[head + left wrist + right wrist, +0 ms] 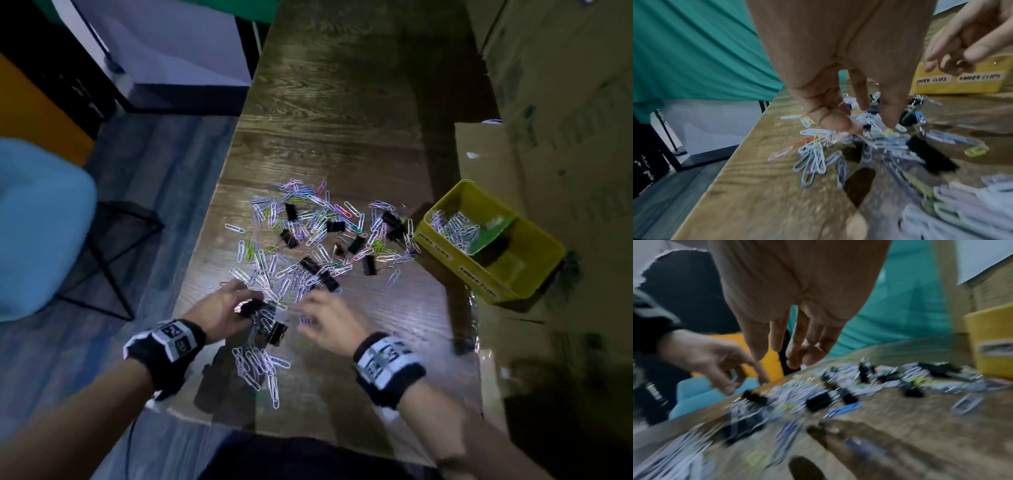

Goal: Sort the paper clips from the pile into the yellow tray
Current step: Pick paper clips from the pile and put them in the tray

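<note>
A pile of paper clips [318,236], white and coloured, lies mixed with black binder clips [277,334] on the wooden table [342,102]. A smaller bunch of paper clips [260,366] lies nearer me. The yellow tray [442,246] stands at the right, labelled for paper clips and binder clips, with paper clips [452,226] in its left compartment. My left hand [246,301] points its fingertips [892,120] down into the clips, a black binder clip between thumb and fingers; a grip is not clear. My right hand [308,305] hovers beside it, fingers loose [777,344], holding nothing.
Cardboard boxes [565,102] stand along the right, close behind the tray. A green divider [493,233] splits the tray. The table's left edge [219,192] runs close to the pile, with a blue chair [41,222] and a black wire stand [113,246] on the floor beyond it.
</note>
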A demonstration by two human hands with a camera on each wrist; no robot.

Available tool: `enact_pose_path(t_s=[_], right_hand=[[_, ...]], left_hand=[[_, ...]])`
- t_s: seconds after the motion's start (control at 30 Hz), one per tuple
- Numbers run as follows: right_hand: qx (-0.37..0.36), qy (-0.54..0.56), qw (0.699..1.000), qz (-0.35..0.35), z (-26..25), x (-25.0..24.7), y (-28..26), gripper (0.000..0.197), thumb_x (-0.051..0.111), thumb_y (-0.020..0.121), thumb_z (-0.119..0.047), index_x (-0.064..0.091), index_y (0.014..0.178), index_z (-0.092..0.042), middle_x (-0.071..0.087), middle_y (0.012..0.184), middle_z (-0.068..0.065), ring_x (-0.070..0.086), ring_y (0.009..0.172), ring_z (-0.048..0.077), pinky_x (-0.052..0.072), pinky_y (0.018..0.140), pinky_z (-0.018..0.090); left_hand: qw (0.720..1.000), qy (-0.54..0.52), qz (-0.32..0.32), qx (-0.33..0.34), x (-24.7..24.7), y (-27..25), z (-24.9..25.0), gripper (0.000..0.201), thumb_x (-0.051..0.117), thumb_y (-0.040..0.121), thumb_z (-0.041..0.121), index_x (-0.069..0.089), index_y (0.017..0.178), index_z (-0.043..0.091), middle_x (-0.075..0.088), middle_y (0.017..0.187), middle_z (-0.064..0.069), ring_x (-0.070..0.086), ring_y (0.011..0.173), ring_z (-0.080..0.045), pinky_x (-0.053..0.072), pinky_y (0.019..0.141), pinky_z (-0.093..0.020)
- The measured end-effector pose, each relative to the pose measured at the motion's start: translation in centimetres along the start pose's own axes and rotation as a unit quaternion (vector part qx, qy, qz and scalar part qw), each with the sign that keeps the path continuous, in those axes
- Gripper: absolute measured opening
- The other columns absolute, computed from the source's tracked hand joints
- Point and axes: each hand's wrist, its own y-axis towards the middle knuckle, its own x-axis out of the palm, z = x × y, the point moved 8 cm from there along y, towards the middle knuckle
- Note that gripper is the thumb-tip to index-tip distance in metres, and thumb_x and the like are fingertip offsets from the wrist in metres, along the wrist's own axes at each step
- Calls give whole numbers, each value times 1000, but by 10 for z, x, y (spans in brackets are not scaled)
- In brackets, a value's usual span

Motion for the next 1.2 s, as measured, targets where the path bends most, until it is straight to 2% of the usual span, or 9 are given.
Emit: enact_pose_path(t_s=[0.1, 0.33, 0.5, 0.63, 0.8, 0.97, 1.03, 1.1, 1.2], right_hand=[[40, -71, 995, -64, -22, 44, 13, 45, 58, 90, -38, 49, 132, -24, 39, 138, 7, 56, 108, 32, 53, 84, 45], [118, -148, 979, -80, -31, 74, 23, 50, 52, 93, -42, 46, 133, -12, 44, 138, 12, 50, 120, 30, 47, 90, 43], [153, -28, 986, 58, -14, 46, 4, 39, 55, 85, -39, 58, 120, -24, 56, 126, 0, 59, 107, 24, 51, 88, 38], [266, 23, 926, 266, 40, -8, -44, 23, 74, 77, -24, 68, 97, -14, 63, 100, 7, 63, 86, 26, 48, 77, 30], [448, 33, 861, 239, 123, -25, -66, 35, 69, 83, -31, 62, 113, -14, 57, 117, 14, 57, 104, 33, 44, 89, 36], [394, 16, 866, 308, 119, -20, -69, 61, 80, 73, -25, 55, 126, -7, 53, 119, 19, 50, 110, 33, 41, 94, 37], [376, 11, 860, 345, 95, -17, -71, 49, 80, 73, -28, 61, 115, -12, 57, 108, 13, 52, 101, 26, 39, 86, 26], [331, 88, 891, 297, 68, 5, -56, 20, 78, 73, -36, 67, 88, -29, 63, 86, 3, 57, 80, 17, 43, 73, 22], [241, 187, 952, -13, 17, 77, -27, 31, 63, 64, -72, 64, 67, -42, 64, 62, -9, 55, 57, 0, 47, 61, 22]], left_hand=[[999, 13, -36, -20, 18, -3, -5, 52, 69, 76, 31, 54, 125, 26, 48, 118, -1, 60, 95, -22, 51, 84, -36], [999, -26, 35, 32, 16, -2, -1, 33, 62, 83, 26, 60, 116, 19, 59, 108, -3, 64, 83, -25, 55, 74, -35], [984, -99, 141, 30, -33, 6, -29, 27, 68, 81, 18, 66, 108, 15, 67, 99, -3, 64, 80, -18, 51, 77, -25], [982, -90, 163, -39, -57, 36, -66, 28, 64, 85, 15, 63, 113, 12, 69, 103, -9, 66, 83, -23, 51, 77, -27], [989, -81, 118, -28, -56, 70, -59, 33, 64, 85, 15, 59, 118, 12, 62, 114, -12, 63, 93, -25, 51, 84, -29], [979, -61, 186, -50, -53, 40, -67, 36, 64, 83, 18, 52, 116, 11, 48, 118, -15, 57, 94, -31, 51, 78, -40], [981, -57, 170, -81, -33, 19, -76, 34, 64, 82, 21, 52, 113, 11, 49, 112, -15, 55, 93, -32, 51, 75, -42], [990, -25, 120, -64, -7, 6, -70, 34, 62, 83, 25, 53, 113, 10, 50, 108, -16, 52, 93, -34, 49, 78, -43], [996, -14, 91, 13, 19, -6, -40, 31, 61, 83, 23, 56, 111, 11, 52, 106, -11, 50, 92, -28, 49, 80, -41]])
